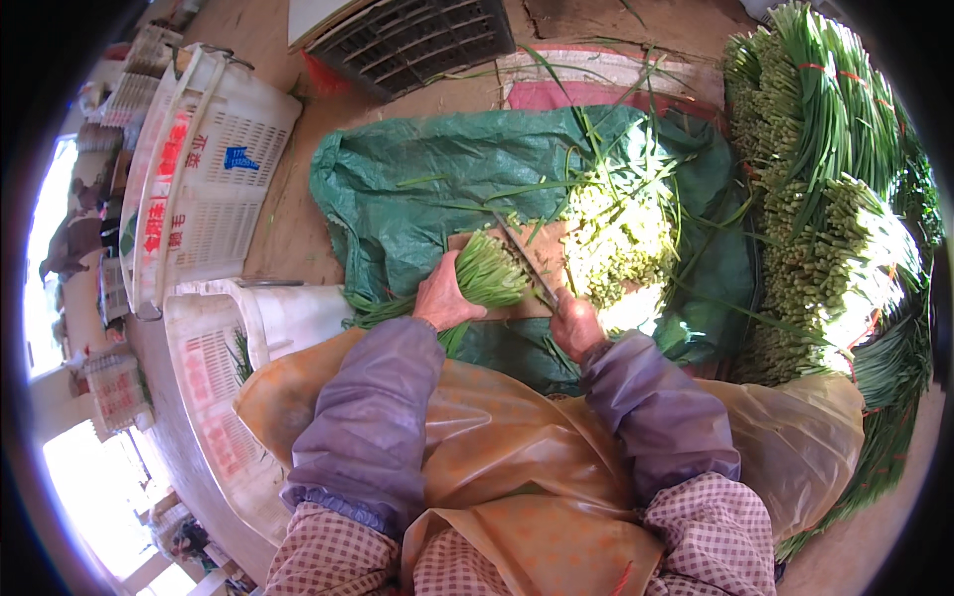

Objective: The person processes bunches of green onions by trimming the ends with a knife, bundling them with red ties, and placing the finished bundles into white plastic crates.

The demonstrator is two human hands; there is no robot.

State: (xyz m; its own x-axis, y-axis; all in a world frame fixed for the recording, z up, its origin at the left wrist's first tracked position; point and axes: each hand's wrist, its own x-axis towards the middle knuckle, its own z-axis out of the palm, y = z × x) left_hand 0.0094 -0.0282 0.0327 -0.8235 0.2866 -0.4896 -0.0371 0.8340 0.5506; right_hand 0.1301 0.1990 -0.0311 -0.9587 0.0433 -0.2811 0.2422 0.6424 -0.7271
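Note:
My left hand is closed around a bunch of green chive-like stalks, its trimmed ends pointing right over a wooden cutting board. The leaves trail left under the wrist. In my right hand is a knife, its blade slanting up and left across the board, close beside the stalk ends. Whether the blade touches them I cannot tell. Right of the blade, a heap of pale cut stalk ends covers part of the board. Beneath everything lies a green woven plastic sheet.
Bundles of greens tied with red bands are stacked at the right. White plastic crates stand at the left, one by my knee. A black plastic crate lies beyond the sheet. An orange plastic apron covers my lap.

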